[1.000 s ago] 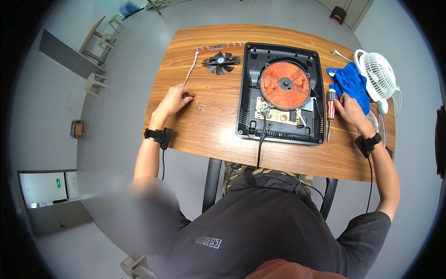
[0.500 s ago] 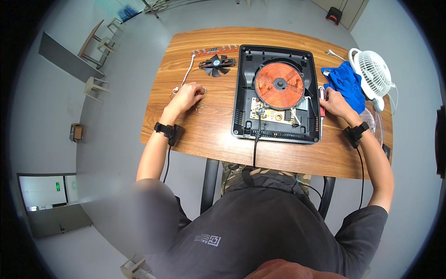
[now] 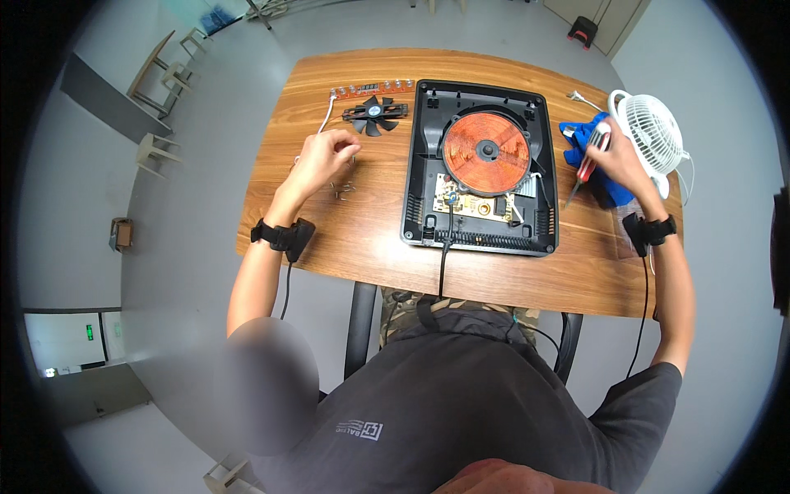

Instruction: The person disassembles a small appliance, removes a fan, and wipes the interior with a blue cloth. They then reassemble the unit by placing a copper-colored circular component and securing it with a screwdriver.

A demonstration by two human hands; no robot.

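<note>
My right hand (image 3: 623,165) is closed round a screwdriver (image 3: 585,170) with a red and pale handle, its shaft slanting down to the left, right of the black housing. My left hand (image 3: 319,160) hovers over the table's left part, fingers curled together; whatever is between them is hidden. Several small screws (image 3: 342,191) lie just below that hand. Between my hands sits an opened induction cooker base (image 3: 421,173), with a copper coil (image 3: 486,153) and a circuit board (image 3: 473,204) inside. A black cooling fan (image 3: 374,115) lies beyond my left hand.
A red strip board (image 3: 370,88) with a white cable lies at the far left. On the right are a blue cloth (image 3: 580,136), a white desk fan (image 3: 652,132) and a white plug (image 3: 579,96). A black cord (image 3: 444,267) runs over the table's (image 3: 346,239) near edge.
My right hand has lifted the screwdriver from beside the housing and moved right, over the blue cloth. My left hand has risen slightly away from the screws. The whole view has shifted a little.
</note>
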